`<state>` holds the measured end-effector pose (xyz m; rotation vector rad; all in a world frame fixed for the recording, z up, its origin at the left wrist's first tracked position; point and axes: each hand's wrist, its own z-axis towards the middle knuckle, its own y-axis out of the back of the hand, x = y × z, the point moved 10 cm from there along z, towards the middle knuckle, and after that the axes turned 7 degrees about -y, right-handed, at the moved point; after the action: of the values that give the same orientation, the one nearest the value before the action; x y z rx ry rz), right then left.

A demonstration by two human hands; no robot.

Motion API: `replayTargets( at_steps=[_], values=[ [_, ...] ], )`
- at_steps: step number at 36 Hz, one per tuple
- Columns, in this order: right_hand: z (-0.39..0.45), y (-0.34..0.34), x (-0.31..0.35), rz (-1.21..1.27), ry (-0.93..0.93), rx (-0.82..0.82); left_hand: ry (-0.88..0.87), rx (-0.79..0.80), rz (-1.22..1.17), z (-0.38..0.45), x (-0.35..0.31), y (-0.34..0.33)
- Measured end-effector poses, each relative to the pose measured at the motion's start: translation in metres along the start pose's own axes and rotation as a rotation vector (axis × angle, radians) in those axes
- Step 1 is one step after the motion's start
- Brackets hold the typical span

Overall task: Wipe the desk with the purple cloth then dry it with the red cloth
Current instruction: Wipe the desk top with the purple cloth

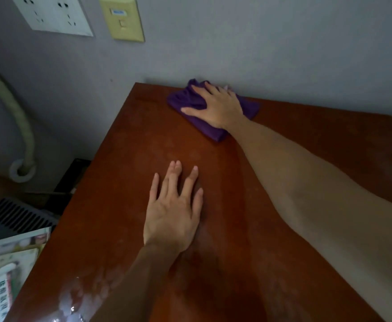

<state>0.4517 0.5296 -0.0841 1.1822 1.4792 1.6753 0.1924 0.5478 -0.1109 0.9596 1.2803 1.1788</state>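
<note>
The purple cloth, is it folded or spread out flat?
Folded: the purple cloth shows a doubled edge nearest the camera, bunching under the right hand pressing it.

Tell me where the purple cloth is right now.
In the head view the purple cloth lies at the desk's far edge against the wall, pressed flat under the right hand. The left hand rests on bare wood nearer the camera.

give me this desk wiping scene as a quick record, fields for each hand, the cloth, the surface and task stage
right hand: right hand pressed flat on the cloth
left hand: left hand resting flat on bare wood, fingers straight
cloth: folded purple cloth at the desk's far edge by the grey wall
surface: reddish-brown wooden desk, wet sheen near the front
red cloth: not in view
stage: purple wipe stage
</note>
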Motion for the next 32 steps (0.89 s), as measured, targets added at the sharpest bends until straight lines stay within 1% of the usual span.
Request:
replayTargets(
  at_steps=[5,9,12,16,18,20,22,25,28,32],
  values=[
    [-0.031,-0.005,-0.009,-0.005,-0.003,-0.017,0.007,-0.003,-0.024,-0.002,0.002,-0.001],
    [-0.081,-0.003,-0.028,-0.007,-0.030,-0.031,0.010,-0.018,-0.022,-0.002,0.003,-0.001],
    [-0.140,0.000,-0.054,-0.012,-0.036,-0.041,0.016,-0.025,-0.014,-0.002,0.001,0.000],
    [-0.245,0.012,-0.108,0.000,-0.081,-0.111,0.048,0.019,0.038,-0.004,-0.008,0.008],
    [-0.306,0.017,-0.138,-0.008,-0.122,-0.137,-0.012,0.026,0.075,-0.007,-0.030,0.015],
    [-0.374,0.024,-0.168,-0.012,-0.168,-0.168,-0.112,0.030,0.073,-0.012,-0.070,0.016],
    [-0.428,0.023,-0.184,-0.013,-0.194,-0.179,-0.164,0.060,0.038,-0.013,-0.097,0.009],
    [-0.498,0.028,-0.212,-0.016,-0.240,-0.169,-0.228,0.120,-0.041,-0.010,-0.161,-0.002],
    [-0.520,0.030,-0.228,-0.021,-0.285,-0.171,-0.287,0.174,-0.075,0.004,-0.212,-0.017],
    [-0.495,0.035,-0.233,-0.033,-0.242,-0.179,-0.267,0.253,-0.111,0.026,-0.238,-0.037]
  ],
)
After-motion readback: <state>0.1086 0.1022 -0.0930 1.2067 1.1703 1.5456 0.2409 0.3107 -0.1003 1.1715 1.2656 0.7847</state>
